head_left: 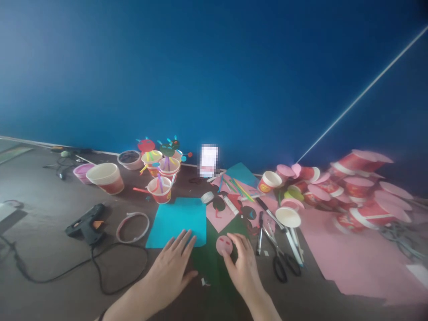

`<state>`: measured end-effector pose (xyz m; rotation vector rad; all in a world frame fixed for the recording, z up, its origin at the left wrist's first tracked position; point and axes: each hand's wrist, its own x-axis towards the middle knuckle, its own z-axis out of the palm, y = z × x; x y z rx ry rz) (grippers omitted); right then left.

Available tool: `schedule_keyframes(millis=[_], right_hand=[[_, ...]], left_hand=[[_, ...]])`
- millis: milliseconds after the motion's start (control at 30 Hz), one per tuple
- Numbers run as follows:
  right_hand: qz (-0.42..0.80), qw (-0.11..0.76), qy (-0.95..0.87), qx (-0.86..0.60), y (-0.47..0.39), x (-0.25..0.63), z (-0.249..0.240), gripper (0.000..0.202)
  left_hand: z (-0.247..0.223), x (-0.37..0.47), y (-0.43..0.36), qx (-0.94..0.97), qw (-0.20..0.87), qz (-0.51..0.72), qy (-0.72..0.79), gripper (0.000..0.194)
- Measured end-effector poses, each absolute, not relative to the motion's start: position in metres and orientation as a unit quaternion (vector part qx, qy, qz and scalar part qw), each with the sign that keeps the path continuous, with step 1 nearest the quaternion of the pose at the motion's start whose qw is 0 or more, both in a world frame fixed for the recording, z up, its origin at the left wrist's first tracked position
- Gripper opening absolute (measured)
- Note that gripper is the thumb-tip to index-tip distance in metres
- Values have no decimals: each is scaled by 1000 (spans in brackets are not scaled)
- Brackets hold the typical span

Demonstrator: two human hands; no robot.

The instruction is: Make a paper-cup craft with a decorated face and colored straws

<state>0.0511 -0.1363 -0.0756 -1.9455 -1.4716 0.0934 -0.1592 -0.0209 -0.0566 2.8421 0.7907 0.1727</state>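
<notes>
My left hand (175, 265) lies flat with its fingers spread, the fingertips on the lower edge of a bright blue paper sheet (180, 218). Nothing is held in it. Between the thumb and fingers of my right hand (242, 263) is a small round pink paper disc (224, 245) with two red marks on it. The disc is over a dark green sheet (214, 267). Pink paper with dark and red cut-outs (219, 204) lies just beyond it.
Black-handled scissors (284, 265) and pens lie to the right, beside a paper cup (288, 217). Stacked red cups (357, 191) and pink paper (368, 258) stretch farther right. At left are a glue gun (87, 225), its cable, a tape ring (133, 228) and decorated cups (159, 189).
</notes>
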Motion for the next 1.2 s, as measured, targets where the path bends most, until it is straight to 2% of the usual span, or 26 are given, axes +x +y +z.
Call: schedule_keyframes(millis=[200,467,600,667,733,900,967,1100,1200], right_hand=[[46,353,-562,-746,-136,53,-78,27],[58,356,-562,-744,-134,53,-74,21],[62,368,-562,-738,-133,53,-74,20],[66,375,-562,-735,-133,53,-73,20],[75,379,-561,-732,-133,53,-73,19],[82,380,-559,-732,-133,54,-71,20],[81,381,-557,-734,-132,54,-71,20],[91,378,-555,-735,-131,54,-70,21],[98,383,-554,-733,-131,54,-68,20]], left_hand=[[-51,-166,-27,955,108,58,272,70],[-32,-157,0,954,110,101,261,48],[-23,-117,33,930,106,129,327,59],[-22,-95,46,915,141,130,356,61],[-25,-77,57,885,224,121,390,53],[-36,-61,78,855,287,100,421,22],[-37,-61,85,838,322,93,431,25],[-35,-61,98,805,386,75,445,45],[-33,-57,106,802,375,53,462,50]])
